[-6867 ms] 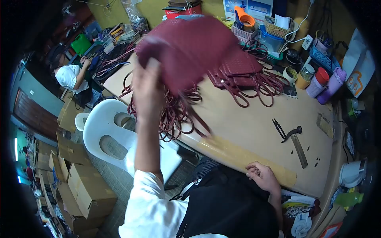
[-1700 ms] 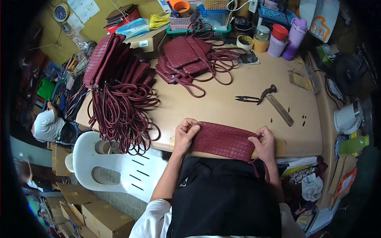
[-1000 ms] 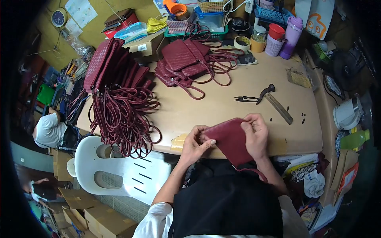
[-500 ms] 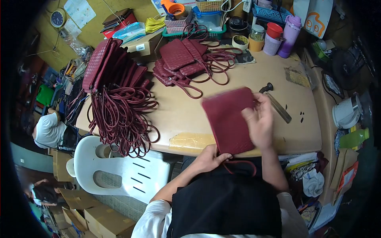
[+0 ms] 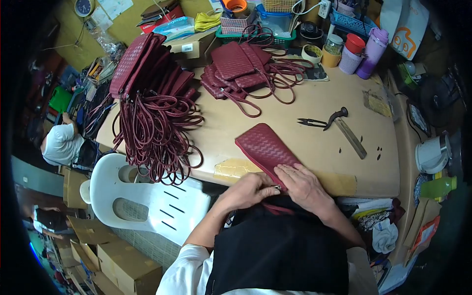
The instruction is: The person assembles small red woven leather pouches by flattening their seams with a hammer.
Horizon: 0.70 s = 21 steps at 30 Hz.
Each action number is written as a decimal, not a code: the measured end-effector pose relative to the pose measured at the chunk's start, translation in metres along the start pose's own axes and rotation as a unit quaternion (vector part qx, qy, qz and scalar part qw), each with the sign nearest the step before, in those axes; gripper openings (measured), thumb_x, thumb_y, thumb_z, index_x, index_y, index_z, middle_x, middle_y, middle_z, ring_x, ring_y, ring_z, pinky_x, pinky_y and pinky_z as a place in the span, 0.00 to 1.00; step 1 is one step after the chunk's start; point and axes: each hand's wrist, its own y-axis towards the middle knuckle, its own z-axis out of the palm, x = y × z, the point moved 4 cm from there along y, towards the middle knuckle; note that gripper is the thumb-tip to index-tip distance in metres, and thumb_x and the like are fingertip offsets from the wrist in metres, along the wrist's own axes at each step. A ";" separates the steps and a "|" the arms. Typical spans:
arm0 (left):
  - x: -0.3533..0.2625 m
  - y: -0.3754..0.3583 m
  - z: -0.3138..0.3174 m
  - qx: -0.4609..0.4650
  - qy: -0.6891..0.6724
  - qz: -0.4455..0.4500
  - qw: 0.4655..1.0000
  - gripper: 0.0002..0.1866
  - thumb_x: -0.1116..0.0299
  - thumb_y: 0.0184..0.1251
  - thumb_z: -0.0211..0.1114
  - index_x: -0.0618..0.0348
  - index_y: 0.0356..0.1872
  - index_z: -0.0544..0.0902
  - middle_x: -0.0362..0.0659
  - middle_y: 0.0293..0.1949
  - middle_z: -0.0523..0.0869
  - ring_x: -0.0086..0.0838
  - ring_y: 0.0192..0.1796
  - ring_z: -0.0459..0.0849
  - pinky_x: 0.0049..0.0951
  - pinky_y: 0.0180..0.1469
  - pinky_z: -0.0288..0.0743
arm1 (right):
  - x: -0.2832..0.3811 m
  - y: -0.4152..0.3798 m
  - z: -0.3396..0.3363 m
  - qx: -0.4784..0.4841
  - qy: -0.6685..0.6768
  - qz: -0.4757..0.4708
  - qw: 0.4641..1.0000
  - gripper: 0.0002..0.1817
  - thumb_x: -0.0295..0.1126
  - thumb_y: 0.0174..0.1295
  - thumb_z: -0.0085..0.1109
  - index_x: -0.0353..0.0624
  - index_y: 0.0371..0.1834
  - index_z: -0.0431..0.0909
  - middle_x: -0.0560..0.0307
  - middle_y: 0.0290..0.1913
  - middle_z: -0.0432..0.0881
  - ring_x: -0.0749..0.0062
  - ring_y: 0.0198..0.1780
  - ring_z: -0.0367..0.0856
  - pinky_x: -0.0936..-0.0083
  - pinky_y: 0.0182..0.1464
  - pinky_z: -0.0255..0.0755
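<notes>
The left hand (image 5: 249,191) pinched what looked like the zip pull (image 5: 278,187) of the pouch (image 5: 265,147), which lay under the right hand (image 5: 304,188) at the near edge of the table (image 5: 221,137), while a green basket (image 5: 290,41) held a blue tub (image 5: 273,20).

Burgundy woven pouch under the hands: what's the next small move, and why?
Probably draw the left hand along the pouch's zipper-like edge, away from the body. Its fingers are at the small metal fitting by the near end, and the right hand lies over the pouch, bracing it. Whether it's zipped, I can't tell.
</notes>
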 end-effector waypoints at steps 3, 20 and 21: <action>-0.002 -0.010 -0.018 -0.067 -0.073 -0.052 0.994 0.12 0.64 0.64 0.67 0.65 0.35 0.85 0.43 0.23 0.83 0.23 0.27 0.78 0.27 0.36 0.74 | 0.005 0.006 -0.015 -0.040 0.009 -0.028 0.999 0.20 0.23 0.57 0.53 0.32 0.55 0.73 0.42 0.51 0.81 0.57 0.55 0.81 0.61 0.60 0.69; -0.040 0.001 -0.003 -0.038 -0.055 0.053 0.996 0.16 0.62 0.72 0.58 0.65 0.28 0.78 0.41 0.22 0.80 0.23 0.27 0.78 0.28 0.31 0.71 | 0.006 0.010 -0.040 -0.111 0.050 0.075 0.990 0.25 0.34 0.54 0.66 0.36 0.54 0.74 0.46 0.49 0.81 0.54 0.52 0.80 0.61 0.58 0.71; -0.040 0.000 0.001 -0.054 -0.045 0.075 0.995 0.16 0.62 0.72 0.58 0.64 0.28 0.78 0.42 0.22 0.80 0.25 0.27 0.79 0.28 0.30 0.71 | 0.002 0.006 -0.036 -0.090 0.067 0.087 0.990 0.27 0.33 0.53 0.66 0.35 0.57 0.72 0.45 0.50 0.81 0.53 0.54 0.79 0.62 0.60 0.69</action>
